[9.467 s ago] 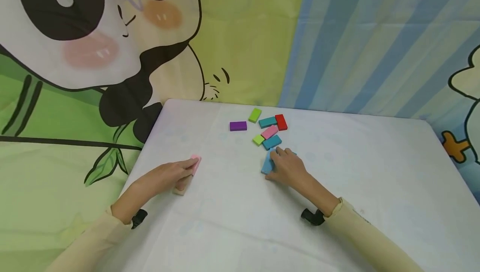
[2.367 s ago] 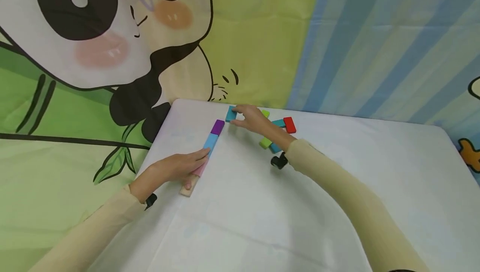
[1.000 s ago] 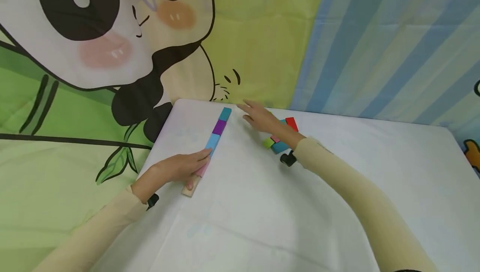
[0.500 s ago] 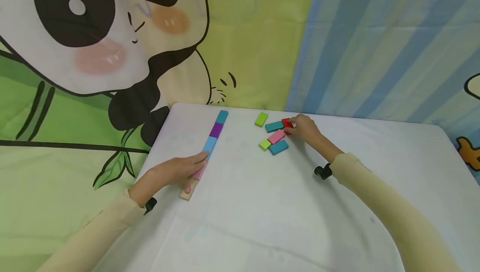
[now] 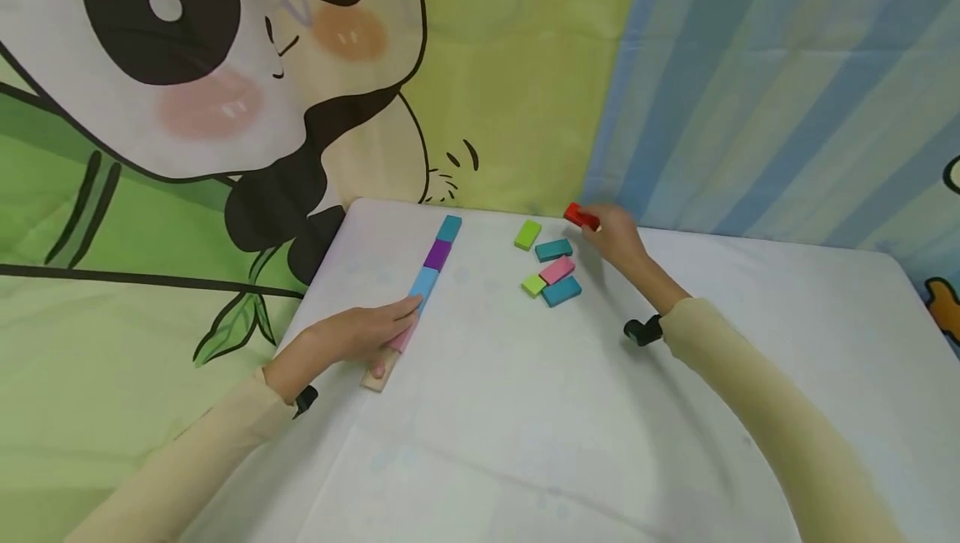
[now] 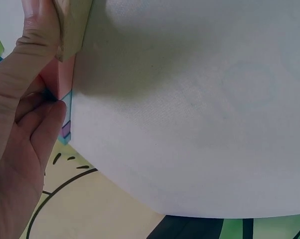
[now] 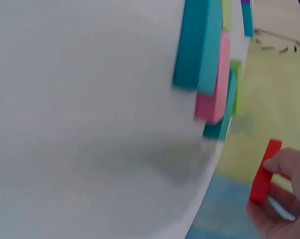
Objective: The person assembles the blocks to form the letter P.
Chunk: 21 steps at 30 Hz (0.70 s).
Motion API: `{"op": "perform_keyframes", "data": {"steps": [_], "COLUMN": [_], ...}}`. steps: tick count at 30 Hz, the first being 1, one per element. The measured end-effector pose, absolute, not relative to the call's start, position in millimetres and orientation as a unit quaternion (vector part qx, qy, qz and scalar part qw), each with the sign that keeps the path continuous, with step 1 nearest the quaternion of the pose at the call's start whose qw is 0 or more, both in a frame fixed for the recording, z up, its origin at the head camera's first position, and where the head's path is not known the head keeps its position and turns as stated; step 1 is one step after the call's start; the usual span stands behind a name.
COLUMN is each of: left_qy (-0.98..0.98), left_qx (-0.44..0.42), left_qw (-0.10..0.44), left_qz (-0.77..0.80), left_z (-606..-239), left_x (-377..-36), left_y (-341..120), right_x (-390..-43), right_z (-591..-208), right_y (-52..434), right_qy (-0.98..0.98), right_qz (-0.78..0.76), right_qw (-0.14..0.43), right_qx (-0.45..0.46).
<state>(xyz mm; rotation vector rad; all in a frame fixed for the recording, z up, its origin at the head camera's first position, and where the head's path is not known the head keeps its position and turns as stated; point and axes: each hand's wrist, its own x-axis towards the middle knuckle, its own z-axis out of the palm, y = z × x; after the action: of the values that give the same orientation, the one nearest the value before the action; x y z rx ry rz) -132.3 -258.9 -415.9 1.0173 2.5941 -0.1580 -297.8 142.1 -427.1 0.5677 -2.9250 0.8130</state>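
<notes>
Right hand (image 7: pixel 284 199) pinches red block (image 7: pixel 263 172) (lifted).

red block (image 5: pixel 581 216) | small flat rectangle | pinched in fingers (image 5: pixel 604 222), lifted, tilted | table's far edge

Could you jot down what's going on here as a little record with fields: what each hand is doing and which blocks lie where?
right hand: pinches a red block, lifted above the far edge of the table
left hand: rests on the near end of the row, fingers on the pink block
row of blocks: wooden block, pink, light blue block, purple block, teal end block, laid end to end
loose cluster: two green, two teal and one pink block, left of the right hand
backdrop: cartoon panda cloth
</notes>
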Motion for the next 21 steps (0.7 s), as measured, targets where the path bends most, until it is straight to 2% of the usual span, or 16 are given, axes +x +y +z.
{"op": "perform_keyframes", "data": {"steps": [2, 7, 12, 21], "left_qy": [0.915, 0.916, 0.913, 0.914], "left_qx": [0.351, 0.347, 0.361, 0.357], "left_qw": [0.190, 0.196, 0.177, 0.184], "left_qz": [-0.048, -0.051, -0.068, -0.061], "left_z": [-416, -416, -416, -415], "left_x": [-132, -134, -136, -135], "left_y": [-258, -258, -259, -259], "right_x": [-297, -299, -306, -314], "right_z": [-429, -440, -453, -457], "right_y": [122, 57, 10, -15], "right_qy": [-0.936, -0.920, -0.930, -0.942], "right_qz": [0.268, 0.256, 0.234, 0.227], "right_qw": [0.026, -0.044, -0.083, -0.078], "right_qx": [0.225, 0.295, 0.272, 0.235]}}
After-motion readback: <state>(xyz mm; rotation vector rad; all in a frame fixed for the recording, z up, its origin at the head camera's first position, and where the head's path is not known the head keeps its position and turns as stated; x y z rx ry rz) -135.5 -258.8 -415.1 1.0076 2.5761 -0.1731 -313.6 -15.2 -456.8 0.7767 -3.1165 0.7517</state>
